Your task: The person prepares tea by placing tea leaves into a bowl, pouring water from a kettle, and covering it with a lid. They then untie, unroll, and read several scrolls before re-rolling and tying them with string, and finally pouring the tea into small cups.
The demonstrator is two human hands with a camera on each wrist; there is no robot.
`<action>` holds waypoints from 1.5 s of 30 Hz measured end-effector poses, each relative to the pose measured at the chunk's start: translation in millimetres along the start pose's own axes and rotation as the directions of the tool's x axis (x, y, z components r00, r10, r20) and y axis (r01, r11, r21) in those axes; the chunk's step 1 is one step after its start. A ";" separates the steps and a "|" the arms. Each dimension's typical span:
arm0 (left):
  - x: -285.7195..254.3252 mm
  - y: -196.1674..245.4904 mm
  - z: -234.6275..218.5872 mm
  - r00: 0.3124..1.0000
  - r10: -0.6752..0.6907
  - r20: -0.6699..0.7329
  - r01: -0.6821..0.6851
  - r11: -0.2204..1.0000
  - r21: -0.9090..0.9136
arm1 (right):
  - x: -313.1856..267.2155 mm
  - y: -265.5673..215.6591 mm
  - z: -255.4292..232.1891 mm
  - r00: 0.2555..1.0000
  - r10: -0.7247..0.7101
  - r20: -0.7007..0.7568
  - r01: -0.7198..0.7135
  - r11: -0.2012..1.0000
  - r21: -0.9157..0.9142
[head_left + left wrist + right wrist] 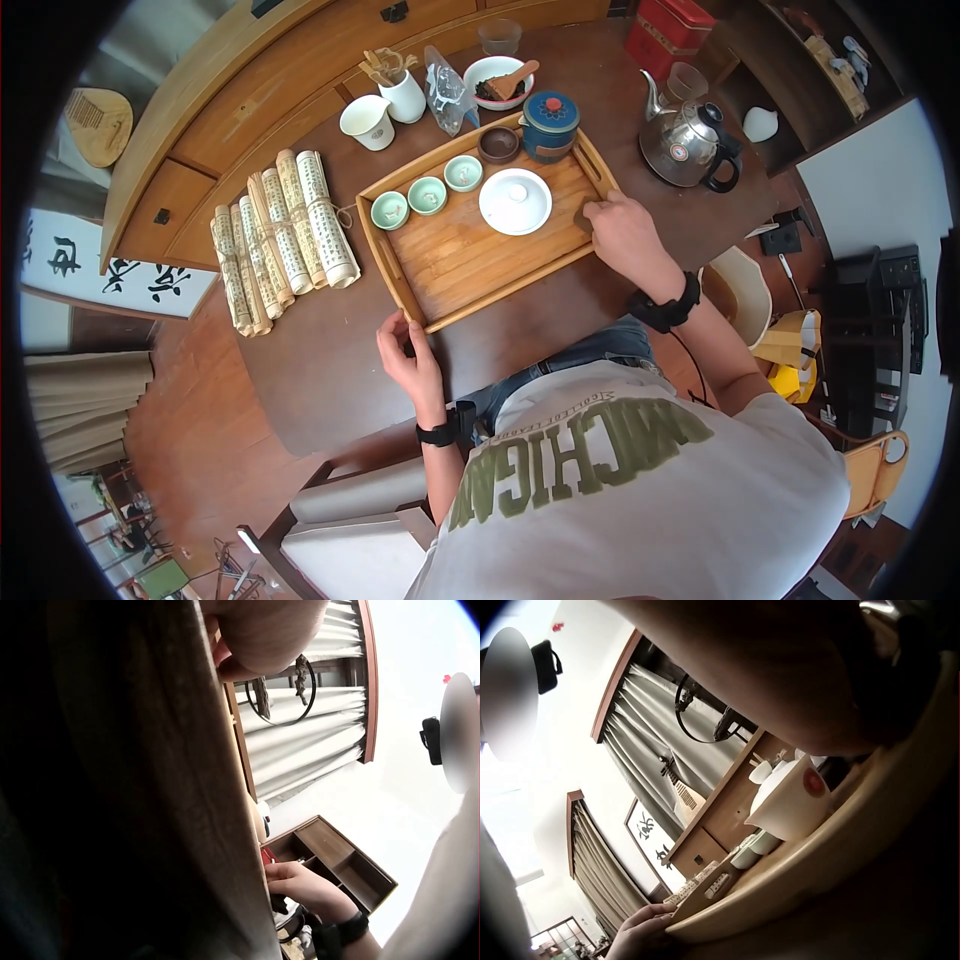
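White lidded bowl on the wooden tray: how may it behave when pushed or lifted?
The white ceramic bowl looks rigid and breakable. Its sides narrow downward, so a push might tip it. Its separate knobbed white lid might slide off.

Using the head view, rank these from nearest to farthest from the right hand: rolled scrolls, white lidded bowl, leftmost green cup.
From the right hand:
1. White lidded bowl, right of the cup.
2. Leftmost green cup, tray's left side.
3. Rolled scrolls, left of the wooden tray.
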State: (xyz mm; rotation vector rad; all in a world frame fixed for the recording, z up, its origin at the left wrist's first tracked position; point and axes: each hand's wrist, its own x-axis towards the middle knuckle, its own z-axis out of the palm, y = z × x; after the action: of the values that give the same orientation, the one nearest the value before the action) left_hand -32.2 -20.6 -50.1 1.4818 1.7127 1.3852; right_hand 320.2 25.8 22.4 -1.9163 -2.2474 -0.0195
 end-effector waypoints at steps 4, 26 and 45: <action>-0.1 1.3 1.3 1.000 0.001 -0.010 -0.001 1.000 -0.023 | 8.9 23.3 -25.0 0.987 -0.080 0.139 0.046 0.972 0.230; -0.7 -1.3 0.7 1.000 0.000 -0.002 0.000 1.000 0.002 | 15.5 25.8 -11.7 0.950 -0.303 0.076 0.269 0.917 0.296; 0.0 1.2 3.0 1.000 0.002 -0.028 -0.003 1.000 -0.014 | 31.5 27.3 3.4 0.961 -0.277 -0.008 0.270 0.929 0.253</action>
State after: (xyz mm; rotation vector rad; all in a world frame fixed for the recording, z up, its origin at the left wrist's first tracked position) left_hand -29.2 -19.6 -50.2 1.4640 1.7158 1.4229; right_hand 341.9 61.6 20.8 -1.4742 -2.3851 0.2442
